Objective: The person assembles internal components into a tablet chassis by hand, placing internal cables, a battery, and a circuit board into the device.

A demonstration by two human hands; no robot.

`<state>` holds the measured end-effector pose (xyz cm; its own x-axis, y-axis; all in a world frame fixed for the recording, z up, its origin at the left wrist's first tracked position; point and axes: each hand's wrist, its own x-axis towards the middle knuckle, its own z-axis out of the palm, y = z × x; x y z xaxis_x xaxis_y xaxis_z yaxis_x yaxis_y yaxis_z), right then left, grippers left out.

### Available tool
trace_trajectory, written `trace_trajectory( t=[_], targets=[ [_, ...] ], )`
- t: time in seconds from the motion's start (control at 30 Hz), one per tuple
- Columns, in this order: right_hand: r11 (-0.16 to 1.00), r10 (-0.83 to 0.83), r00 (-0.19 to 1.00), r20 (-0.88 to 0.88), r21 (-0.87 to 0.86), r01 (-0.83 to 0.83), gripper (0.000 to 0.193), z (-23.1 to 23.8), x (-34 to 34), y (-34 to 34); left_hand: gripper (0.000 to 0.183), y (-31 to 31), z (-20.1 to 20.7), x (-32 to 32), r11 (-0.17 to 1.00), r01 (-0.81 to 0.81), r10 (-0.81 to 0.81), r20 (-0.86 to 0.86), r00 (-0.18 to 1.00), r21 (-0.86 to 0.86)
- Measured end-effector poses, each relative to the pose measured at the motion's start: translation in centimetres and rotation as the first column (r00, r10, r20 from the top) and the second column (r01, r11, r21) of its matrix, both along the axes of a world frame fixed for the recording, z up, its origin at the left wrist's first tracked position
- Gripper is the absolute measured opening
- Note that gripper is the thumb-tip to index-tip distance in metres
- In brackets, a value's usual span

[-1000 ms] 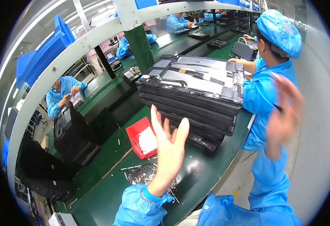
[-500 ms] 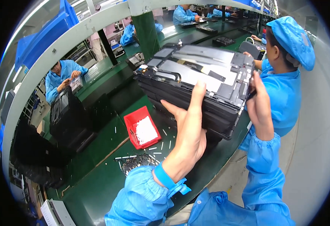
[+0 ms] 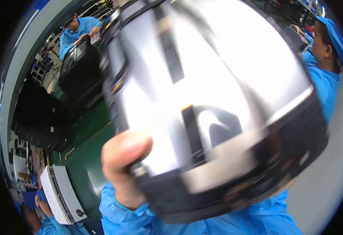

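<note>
The bare left hand [image 3: 125, 158] clamped a thick black-framed, silver-faced slab [image 3: 214, 92] by its lower-left edge. Mostly hidden, the right hand's [image 3: 290, 184] grip could not be told.

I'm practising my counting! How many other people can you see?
3: one worker at upper left, another person at far right, and a third person at lower left. The big black-and-silver block in front may hide more.
</note>
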<state>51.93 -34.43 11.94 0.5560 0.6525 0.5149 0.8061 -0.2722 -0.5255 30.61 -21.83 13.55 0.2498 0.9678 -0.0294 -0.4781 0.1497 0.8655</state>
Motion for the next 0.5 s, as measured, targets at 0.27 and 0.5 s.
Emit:
trace_trajectory(
  t=[0.27, 0.5],
  targets=[
    [0.511, 0.850, 0.076, -0.522, 0.780, -0.361, 0.050, -4.6, -12.0, 4.3, 0.023, -2.0, -4.8, -12.9, 0.918, -0.375, 0.356, -0.145, 0.923, -0.133],
    [0.715, 0.473, -0.315, -0.823, 0.567, -0.409, 0.051, -8.8, -15.3, 5.5, 0.060, -5.8, -7.4, -17.7, 0.776, -0.356, 0.384, -0.058, 0.922, -0.520]
  ],
)
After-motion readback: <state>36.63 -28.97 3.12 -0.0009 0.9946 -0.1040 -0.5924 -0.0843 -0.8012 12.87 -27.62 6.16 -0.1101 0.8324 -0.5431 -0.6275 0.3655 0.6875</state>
